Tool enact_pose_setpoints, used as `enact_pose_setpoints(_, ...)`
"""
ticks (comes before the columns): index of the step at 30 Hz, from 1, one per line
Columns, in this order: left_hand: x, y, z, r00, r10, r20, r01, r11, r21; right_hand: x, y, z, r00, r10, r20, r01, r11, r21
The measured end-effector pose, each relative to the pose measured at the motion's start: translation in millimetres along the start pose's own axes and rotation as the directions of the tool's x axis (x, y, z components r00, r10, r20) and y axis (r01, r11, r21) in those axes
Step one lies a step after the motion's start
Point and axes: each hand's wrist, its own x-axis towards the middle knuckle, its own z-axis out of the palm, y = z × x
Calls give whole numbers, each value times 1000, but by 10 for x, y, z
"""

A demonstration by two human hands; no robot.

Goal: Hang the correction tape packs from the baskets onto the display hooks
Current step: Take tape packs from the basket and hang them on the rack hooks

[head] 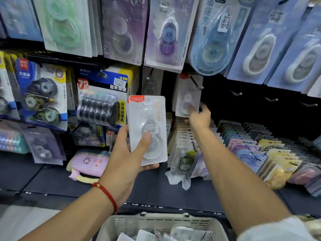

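My left hand (128, 153) grips a white correction tape pack (147, 126) with a red tab at its top, held upright in front of the display. My right hand (199, 117) reaches up to a second white pack (188, 96) and holds its lower edge; that pack hangs on, or right at, a black display hook (196, 83), and blur hides whether it is fully seated. A cream plastic basket (156, 221) at the bottom holds more white packs (173, 233).
Bare black hooks (236, 93) (271, 99) (309, 104) jut out to the right. Hanging packs fill the wall above and left. Rows of coloured packs (251, 153) stand on the dark shelf (52, 180), beside a pink pencil case (88, 164).
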Motion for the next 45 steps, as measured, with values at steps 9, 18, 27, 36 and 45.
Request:
enact_pose_setpoints(9, 27, -46, 24, 1000, -6, 15, 6, 1000, 29, 136, 48, 67, 996, 88, 23, -80, 970, -228)
enact_pose_setpoints(18, -18, 3, 69, 999, 6, 44, -8, 999, 41, -1441, -439, -618, 694, -152, 703, 336, 933, -130)
enact_pose_setpoints(27, -4, -36, 128, 999, -43, 23, 42, 998, 40, -1332, -357, -901, 892, -188, 412, 187, 981, 45)
enact_pose_setpoints(36, 31, -64, 99, 1000, -22, 3, 21, 995, 99, -1092, -307, -945, 955, -172, 241, 150, 983, 103)
enact_pose_setpoints(45, 37, -22, 73, 1000, -28, 7, 28, 998, 63, -1157, -263, -871, 936, -319, 151, 307, 947, 98)
